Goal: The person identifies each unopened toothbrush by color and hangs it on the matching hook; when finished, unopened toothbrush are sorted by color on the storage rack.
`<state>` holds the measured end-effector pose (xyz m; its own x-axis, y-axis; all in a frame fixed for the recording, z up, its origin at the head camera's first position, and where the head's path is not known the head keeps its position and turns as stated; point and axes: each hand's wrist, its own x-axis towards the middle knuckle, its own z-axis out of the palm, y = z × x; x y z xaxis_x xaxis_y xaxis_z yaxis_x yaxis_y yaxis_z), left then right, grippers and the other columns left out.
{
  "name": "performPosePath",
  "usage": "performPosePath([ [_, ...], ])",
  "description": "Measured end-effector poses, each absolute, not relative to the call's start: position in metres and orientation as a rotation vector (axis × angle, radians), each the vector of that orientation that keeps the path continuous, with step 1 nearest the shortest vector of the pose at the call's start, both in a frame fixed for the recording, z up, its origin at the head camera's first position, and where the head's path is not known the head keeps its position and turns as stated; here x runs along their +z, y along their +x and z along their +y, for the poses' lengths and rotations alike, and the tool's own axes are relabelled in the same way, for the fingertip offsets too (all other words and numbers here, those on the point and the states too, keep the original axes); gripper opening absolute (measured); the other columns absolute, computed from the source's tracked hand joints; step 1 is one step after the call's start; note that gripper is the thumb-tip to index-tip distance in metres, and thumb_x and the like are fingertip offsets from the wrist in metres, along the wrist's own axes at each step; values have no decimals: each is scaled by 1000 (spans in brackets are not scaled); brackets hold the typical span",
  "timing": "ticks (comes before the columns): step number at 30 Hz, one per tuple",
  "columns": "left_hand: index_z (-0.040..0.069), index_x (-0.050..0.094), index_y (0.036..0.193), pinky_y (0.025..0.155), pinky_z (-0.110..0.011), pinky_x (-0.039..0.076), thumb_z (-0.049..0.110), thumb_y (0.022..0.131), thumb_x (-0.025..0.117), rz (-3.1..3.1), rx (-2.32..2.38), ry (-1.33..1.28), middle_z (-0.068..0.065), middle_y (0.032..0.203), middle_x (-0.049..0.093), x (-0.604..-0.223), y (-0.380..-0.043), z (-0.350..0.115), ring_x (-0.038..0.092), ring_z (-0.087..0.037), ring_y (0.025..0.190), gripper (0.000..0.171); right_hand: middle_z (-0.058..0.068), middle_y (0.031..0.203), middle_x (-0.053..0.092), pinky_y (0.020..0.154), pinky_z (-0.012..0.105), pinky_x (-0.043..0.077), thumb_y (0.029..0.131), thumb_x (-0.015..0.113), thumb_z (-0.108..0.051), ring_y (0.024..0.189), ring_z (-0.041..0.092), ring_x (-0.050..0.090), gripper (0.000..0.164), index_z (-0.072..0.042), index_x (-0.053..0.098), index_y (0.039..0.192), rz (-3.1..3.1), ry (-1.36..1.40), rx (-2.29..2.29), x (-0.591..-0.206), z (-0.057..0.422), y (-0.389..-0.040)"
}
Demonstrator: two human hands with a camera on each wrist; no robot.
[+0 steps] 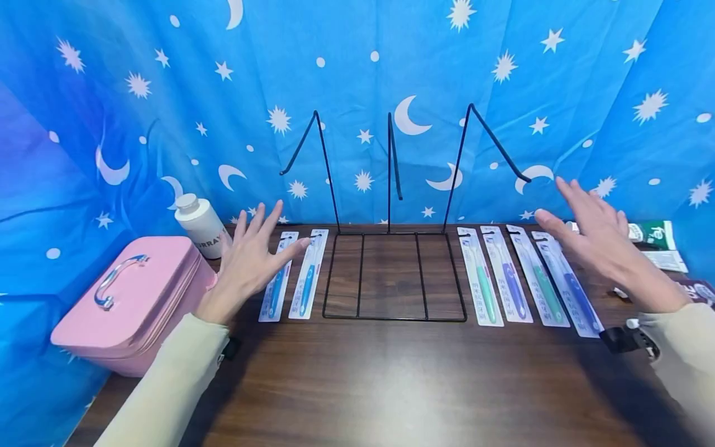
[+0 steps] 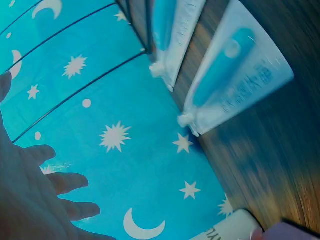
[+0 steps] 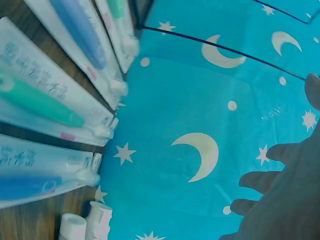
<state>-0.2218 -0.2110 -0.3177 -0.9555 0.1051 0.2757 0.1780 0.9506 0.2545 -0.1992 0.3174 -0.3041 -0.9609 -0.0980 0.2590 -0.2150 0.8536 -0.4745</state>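
My left hand (image 1: 246, 264) hovers with spread fingers above the left part of the table, holding nothing. Below and beside it lie two packaged blue toothbrushes (image 1: 308, 279). Over the right side, my right hand (image 1: 603, 239) is also spread and holds nothing. Several packaged toothbrushes (image 1: 509, 279), green and purple-blue, lie in a row to its left. Between the hands stands a black wire rack (image 1: 389, 319) with three upright hooks. The left wrist view shows the two blue toothbrush packs (image 2: 240, 75) apart from the fingers; in the right wrist view a green toothbrush pack (image 3: 45, 105) lies clear of the hand.
A pink case (image 1: 128, 298) with a silver handle and a white bottle (image 1: 198, 226) stand at the left. Tubes (image 1: 656, 234) and a dark pack (image 1: 698, 290) lie at the far right. A blue star-and-moon curtain (image 1: 357, 74) hangs behind the wooden table (image 1: 380, 379).
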Motion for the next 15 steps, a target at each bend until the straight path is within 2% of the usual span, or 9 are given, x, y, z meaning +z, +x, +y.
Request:
performPosePath([
  [6, 37, 11, 155, 103, -71, 0, 79, 81, 43, -2804, -542, -225, -9, 160, 13, -315, -219, -203, 2, -36, 146, 90, 19, 159, -6, 105, 67, -5, 100, 45, -39, 142, 44, -8, 76, -17, 0, 156, -2758, 226, 908, -300, 324, -204],
  [11, 39, 15, 154, 106, -67, 6, 74, 83, 47, -2767, -727, -244, -3, 161, 13, -316, -215, -198, 5, -32, 146, 85, 17, 159, -10, 98, 75, 2, 97, 48, -49, 140, 47, -10, 82, -29, -8, 154, -2801, 56, 1040, -298, 327, -204],
  [15, 39, 19, 153, 108, -63, 12, 69, 85, 53, -2722, -912, -257, 3, 160, 16, -319, -214, -194, 12, -27, 146, 82, 12, 160, -8, 98, 75, 3, 95, 50, -53, 142, 44, -8, 83, -37, -7, 153, -2746, -60, 1168, -301, 330, -204],
])
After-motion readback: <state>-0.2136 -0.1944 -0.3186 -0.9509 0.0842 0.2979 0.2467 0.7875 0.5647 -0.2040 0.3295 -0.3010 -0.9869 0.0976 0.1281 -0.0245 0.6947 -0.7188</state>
